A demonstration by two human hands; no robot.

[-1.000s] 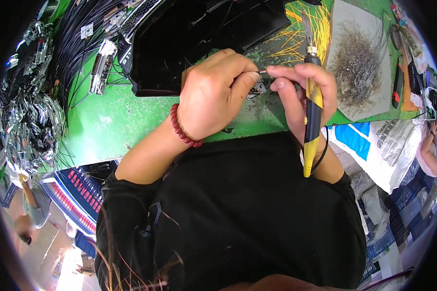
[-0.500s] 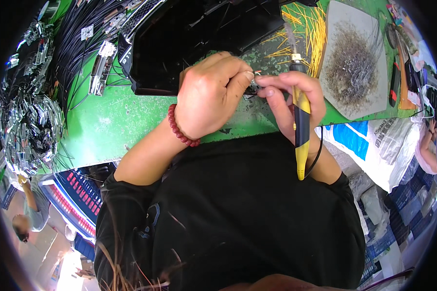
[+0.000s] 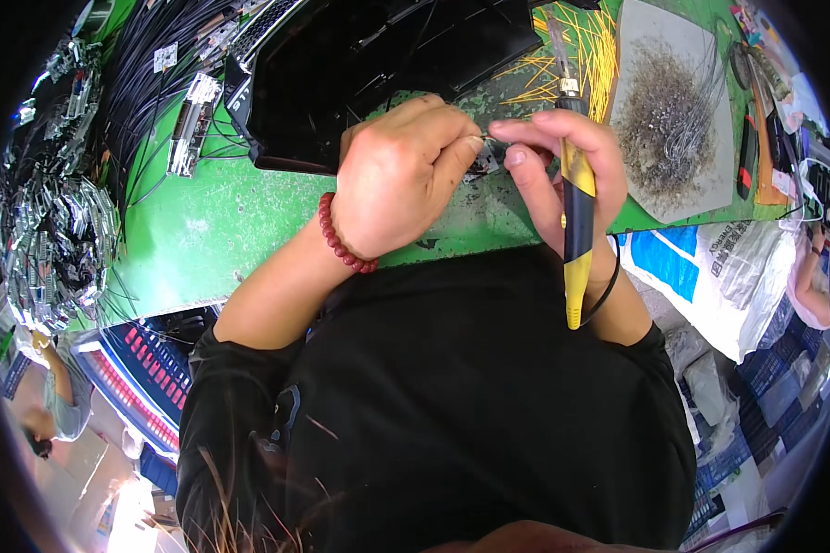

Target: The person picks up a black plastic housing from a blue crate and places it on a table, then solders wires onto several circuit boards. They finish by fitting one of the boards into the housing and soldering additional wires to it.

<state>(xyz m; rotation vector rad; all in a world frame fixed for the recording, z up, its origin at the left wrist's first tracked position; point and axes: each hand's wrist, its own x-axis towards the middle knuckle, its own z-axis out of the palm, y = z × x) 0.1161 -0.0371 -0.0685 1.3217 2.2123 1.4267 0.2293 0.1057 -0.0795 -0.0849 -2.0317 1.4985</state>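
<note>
My left hand [image 3: 406, 175], with a dark red bead bracelet [image 3: 338, 241] at the wrist, pinches a thin wire [image 3: 487, 139] between thumb and forefinger. Only the wire's short end shows past the fingertips. In my right hand [image 3: 586, 175] a yellow and black soldering iron [image 3: 577, 217] rests against the palm side, its metal tip pointing away from me. The right thumb and forefinger are parted just right of the wire end. Under the fingers lies a small metallic piece [image 3: 482, 164], partly hidden. Just beyond my left hand is a large glossy black panel [image 3: 314, 101].
Yellow wires [image 3: 599, 55] lie scattered beyond the iron, beside a grey board [image 3: 644, 198] heaped with dark solder debris. Black cables [image 3: 148, 74] and shiny metallic parts [image 3: 60, 249] crowd the left of the green table [image 3: 184, 230]. White and blue sacks [image 3: 719, 276] lie at right.
My right thumb and forefinger have moved slightly apart and away from the wire end. The soldering iron has shifted a little farther from me. My left hand stays almost still.
</note>
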